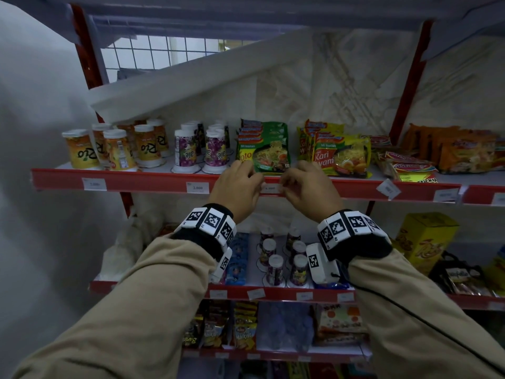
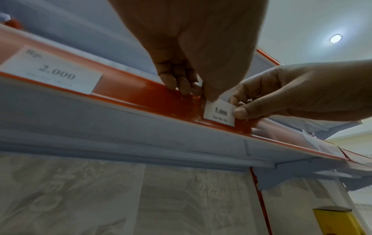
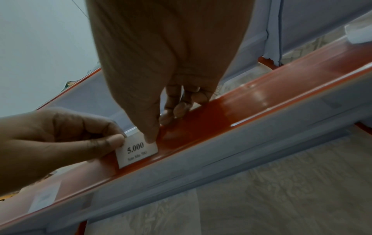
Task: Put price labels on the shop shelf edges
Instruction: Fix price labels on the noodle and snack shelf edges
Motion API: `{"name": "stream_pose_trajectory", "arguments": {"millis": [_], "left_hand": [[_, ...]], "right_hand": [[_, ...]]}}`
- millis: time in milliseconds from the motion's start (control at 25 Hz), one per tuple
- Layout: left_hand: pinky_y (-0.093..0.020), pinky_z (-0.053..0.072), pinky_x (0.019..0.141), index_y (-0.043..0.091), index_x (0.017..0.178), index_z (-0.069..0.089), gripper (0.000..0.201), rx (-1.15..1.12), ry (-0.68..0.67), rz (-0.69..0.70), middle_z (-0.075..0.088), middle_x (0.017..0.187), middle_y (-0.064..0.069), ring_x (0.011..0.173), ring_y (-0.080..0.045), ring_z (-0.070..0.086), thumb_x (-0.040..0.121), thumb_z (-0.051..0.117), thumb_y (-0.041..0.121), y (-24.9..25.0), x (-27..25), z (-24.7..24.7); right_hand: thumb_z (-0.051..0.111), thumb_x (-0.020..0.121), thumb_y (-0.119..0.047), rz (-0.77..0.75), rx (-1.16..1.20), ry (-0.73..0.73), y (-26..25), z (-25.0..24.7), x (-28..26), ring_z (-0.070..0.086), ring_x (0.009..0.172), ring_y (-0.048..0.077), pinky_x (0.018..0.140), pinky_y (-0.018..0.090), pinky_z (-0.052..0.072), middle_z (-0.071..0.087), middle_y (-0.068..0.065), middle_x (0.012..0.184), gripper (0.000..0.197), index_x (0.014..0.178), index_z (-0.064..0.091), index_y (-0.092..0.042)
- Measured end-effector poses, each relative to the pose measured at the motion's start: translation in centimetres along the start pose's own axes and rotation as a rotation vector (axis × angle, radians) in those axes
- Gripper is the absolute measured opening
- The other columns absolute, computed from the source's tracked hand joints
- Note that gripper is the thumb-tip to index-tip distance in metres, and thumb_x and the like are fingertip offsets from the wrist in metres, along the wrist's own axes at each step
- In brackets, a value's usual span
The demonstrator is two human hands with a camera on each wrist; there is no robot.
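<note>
A small white price label printed 5.000 lies against the red shelf edge strip, below the green noodle packs. My left hand pinches its left end and my right hand pinches its right end. From the left wrist, the left hand's thumb sits on the label's top corner, fingers on the strip, and the right hand nips the other edge. The right wrist view shows the label with its lower edge in the strip, between left hand and right hand.
Two labels sit further left on the same strip; a crooked label hangs to the right. Drink cups and yellow noodle packs stand close above the hands. A lower shelf edge carries more labels.
</note>
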State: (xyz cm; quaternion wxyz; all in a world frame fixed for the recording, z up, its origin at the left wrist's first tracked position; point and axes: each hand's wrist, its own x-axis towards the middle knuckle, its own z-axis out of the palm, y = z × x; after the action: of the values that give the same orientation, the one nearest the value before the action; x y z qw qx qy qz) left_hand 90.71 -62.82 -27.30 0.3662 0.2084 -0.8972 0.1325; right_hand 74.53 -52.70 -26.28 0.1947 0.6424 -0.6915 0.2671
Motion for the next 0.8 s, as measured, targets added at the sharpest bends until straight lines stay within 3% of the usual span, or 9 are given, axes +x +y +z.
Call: {"name": "stream_pose_trajectory", "arguments": {"millis": [200,560,800], "left_hand": [[-0.037,0.038,0.069,0.004,0.092,0.061,0.02,-0.071,0.007,-0.043,0.055,0.092,-0.014,0.084,-0.03,0.047,0.095,0.052,0.022,-0.1,-0.28,0.19],[-0.041,0.041,0.067,0.0,0.091,0.062,0.027,-0.034,-0.018,-0.044,0.055,0.09,-0.017,0.084,-0.032,0.047,0.096,0.051,0.024,-0.09,-0.18,0.13],[-0.039,0.041,0.077,0.006,0.099,0.059,0.023,-0.039,-0.062,-0.066,0.056,0.099,-0.012,0.091,-0.029,0.046,0.097,0.048,0.026,-0.09,-0.17,-0.09]], "right_hand": [[0.067,0.085,-0.024,0.005,-0.009,-0.005,-0.05,0.06,0.07,0.046,0.095,0.026,0.078,0.037,0.041,0.055,0.005,0.094,0.012,0.094,0.066,-0.018],[0.065,0.086,-0.026,0.008,-0.013,-0.007,-0.02,0.21,0.02,0.045,0.094,0.026,0.078,0.038,0.041,0.054,0.005,0.093,0.011,0.094,0.067,-0.018],[0.069,0.083,-0.024,0.004,0.032,0.056,0.15,0.4,-0.3,0.045,0.09,0.024,0.074,0.033,0.036,0.056,0.002,0.092,0.016,0.096,0.06,-0.017]]}}
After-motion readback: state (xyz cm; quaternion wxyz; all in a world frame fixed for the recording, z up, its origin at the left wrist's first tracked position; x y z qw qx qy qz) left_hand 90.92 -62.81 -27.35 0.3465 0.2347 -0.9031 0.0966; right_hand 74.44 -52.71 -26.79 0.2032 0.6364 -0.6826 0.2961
